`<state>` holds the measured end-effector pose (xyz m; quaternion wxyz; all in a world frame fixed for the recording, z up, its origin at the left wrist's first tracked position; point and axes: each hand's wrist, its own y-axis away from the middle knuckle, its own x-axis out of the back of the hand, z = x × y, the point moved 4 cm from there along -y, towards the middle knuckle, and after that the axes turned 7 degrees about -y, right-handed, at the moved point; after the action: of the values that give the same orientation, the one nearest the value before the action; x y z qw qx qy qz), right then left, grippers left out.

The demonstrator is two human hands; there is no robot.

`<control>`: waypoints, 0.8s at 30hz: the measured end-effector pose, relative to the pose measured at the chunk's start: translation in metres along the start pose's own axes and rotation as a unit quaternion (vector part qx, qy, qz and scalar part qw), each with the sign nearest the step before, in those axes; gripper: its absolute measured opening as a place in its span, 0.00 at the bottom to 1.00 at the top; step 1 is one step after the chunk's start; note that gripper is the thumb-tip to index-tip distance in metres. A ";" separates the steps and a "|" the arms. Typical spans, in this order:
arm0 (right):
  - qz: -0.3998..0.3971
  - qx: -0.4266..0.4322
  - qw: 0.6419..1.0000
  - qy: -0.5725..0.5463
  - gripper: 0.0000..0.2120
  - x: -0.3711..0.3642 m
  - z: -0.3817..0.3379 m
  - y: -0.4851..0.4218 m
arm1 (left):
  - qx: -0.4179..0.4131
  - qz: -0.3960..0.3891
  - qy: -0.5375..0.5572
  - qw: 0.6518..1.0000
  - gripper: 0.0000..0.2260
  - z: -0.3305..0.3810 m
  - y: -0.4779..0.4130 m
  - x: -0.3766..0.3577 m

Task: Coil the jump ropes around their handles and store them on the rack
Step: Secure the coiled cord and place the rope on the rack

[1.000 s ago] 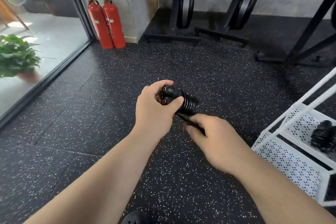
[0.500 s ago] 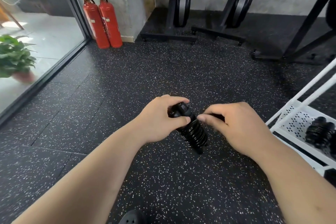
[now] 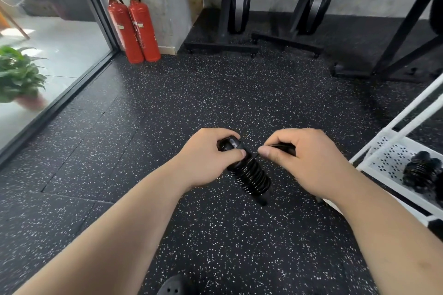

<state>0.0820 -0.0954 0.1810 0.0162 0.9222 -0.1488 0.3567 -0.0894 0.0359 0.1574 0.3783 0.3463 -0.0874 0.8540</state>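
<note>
Head view: the left hand (image 3: 206, 158) has its grip clamped round the far ends of the paired handles (image 3: 229, 145) of the jump rope (image 3: 251, 177), held above the speckled floor (image 3: 215, 93) mid-scene, while the right hand (image 3: 309, 163) pinches the loose rope tail (image 3: 282, 147) just beside it. The bundle looks light, its handles stiff and its cord smooth and springy, so I judge it best held across coils and handles together on the way to the white rack (image 3: 383, 175) at right.
</note>
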 end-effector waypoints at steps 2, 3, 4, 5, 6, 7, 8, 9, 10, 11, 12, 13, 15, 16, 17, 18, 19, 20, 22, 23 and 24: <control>-0.007 -0.005 1.000 -0.018 0.07 0.000 0.002 -0.002 | -0.002 -0.008 0.020 1.000 0.12 0.003 0.001 0.001; -0.010 -0.006 1.000 -0.027 0.07 0.000 0.002 -0.003 | -0.005 -0.014 0.024 1.000 0.13 0.004 0.002 0.001; -0.012 -0.007 0.999 -0.032 0.07 0.000 0.003 -0.004 | -0.010 -0.022 0.026 0.999 0.14 0.006 0.003 0.001; -0.014 -0.010 0.999 -0.034 0.07 0.000 0.004 -0.004 | -0.018 -0.030 0.028 0.999 0.15 0.008 0.004 0.002; -0.019 -0.017 0.999 -0.040 0.08 0.000 0.004 -0.004 | -0.028 -0.037 0.032 0.998 0.16 0.010 0.005 0.002; -0.026 -0.026 0.998 -0.052 0.09 0.000 0.005 -0.004 | -0.039 -0.043 0.036 0.998 0.17 0.011 0.006 0.002; -0.031 -0.036 0.996 -0.069 0.10 -0.001 0.006 -0.004 | -0.048 -0.047 0.042 0.997 0.18 0.012 0.006 0.003; -0.033 -0.046 0.995 -0.084 0.10 0.000 0.007 -0.003 | -0.053 -0.049 0.054 0.996 0.19 0.012 0.007 0.004; -0.029 -0.054 0.994 -0.094 0.10 0.001 0.007 -0.003 | -0.058 -0.050 0.068 0.995 0.20 0.013 0.007 0.005; -0.021 -0.057 0.993 -0.099 0.10 0.002 0.008 -0.002 | -0.062 -0.048 0.080 0.994 0.22 0.013 0.008 0.006; -0.013 -0.059 0.993 -0.103 0.10 0.004 0.008 -0.002 | -0.065 -0.044 0.091 0.993 0.23 0.013 0.008 0.007; -0.007 -0.060 0.993 -0.106 0.09 0.005 0.008 -0.002 | -0.064 -0.040 0.101 0.992 0.24 0.013 0.007 0.008; 0.006 -0.055 0.991 -0.118 0.08 0.006 0.005 -0.001 | -0.054 -0.026 0.127 0.990 0.23 0.011 0.006 0.009; 0.018 -0.049 0.990 -0.130 0.08 0.007 0.003 -0.001 | -0.045 -0.019 0.144 0.988 0.21 0.009 0.004 0.010; 0.035 -0.041 0.988 -0.145 0.09 0.009 0.002 -0.001 | -0.038 -0.016 0.165 0.985 0.19 0.007 0.004 0.010; 0.052 -0.034 0.985 -0.164 0.09 0.011 0.001 -0.001 | -0.033 -0.017 0.192 0.981 0.16 0.007 0.003 0.010; 0.062 -0.031 0.979 -0.190 0.11 0.013 -0.001 -0.001 | -0.030 -0.020 0.222 0.974 0.14 0.007 0.003 0.010; 0.065 -0.033 0.972 -0.225 0.11 0.015 -0.002 -0.001 | -0.028 -0.021 0.253 0.967 0.12 0.008 0.003 0.009; 0.058 -0.039 0.955 -0.287 0.12 0.013 -0.005 0.000 | -0.028 -0.018 0.313 0.949 0.14 0.012 0.006 0.003; 0.056 -0.040 0.950 -0.305 0.11 0.011 -0.007 0.000 | -0.024 -0.014 0.342 0.939 0.16 0.015 0.008 -0.001; 0.057 -0.040 0.947 -0.315 0.11 0.007 -0.009 0.000 | -0.012 -0.009 0.374 0.927 0.18 0.017 0.010 -0.007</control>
<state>0.0810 -0.0962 0.1925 -0.0149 0.9760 -0.2132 0.0426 -0.0840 0.0178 0.1666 0.3954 -0.0024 0.0531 0.9170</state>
